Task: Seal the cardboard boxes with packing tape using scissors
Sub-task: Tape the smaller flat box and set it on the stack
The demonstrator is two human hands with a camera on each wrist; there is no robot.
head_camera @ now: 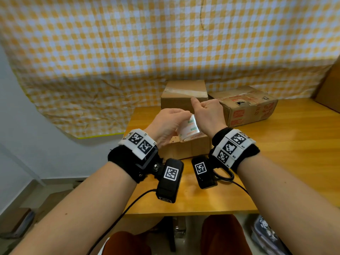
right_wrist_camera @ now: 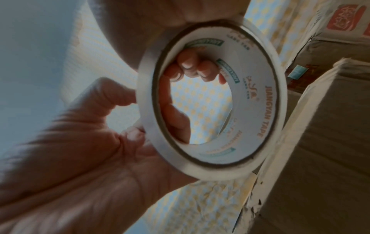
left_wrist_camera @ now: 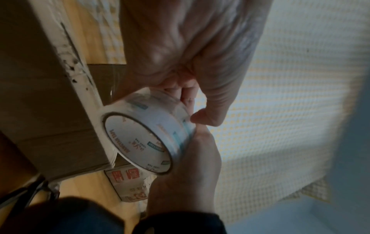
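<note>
A white printed roll of packing tape (head_camera: 190, 128) is held up between both hands above a plain cardboard box (head_camera: 184, 150) at the table's front. My left hand (head_camera: 173, 120) grips the roll, its fingers curled through the core (right_wrist_camera: 188, 66) and its thumb (left_wrist_camera: 208, 117) on the outer face. My right hand (head_camera: 206, 113) holds the roll's other side, its fingertips (right_wrist_camera: 134, 128) pinching the rim and its thumb pointing up. The black scissors (head_camera: 224, 174) lie on the table under my right wrist, partly hidden.
A taped cardboard box (head_camera: 184, 91) stands at the back of the wooden table (head_camera: 285, 153). A worn box with red print (head_camera: 250, 109) sits to its right. A yellow checked cloth (head_camera: 165, 43) hangs behind. Another cardboard piece leans at the far right.
</note>
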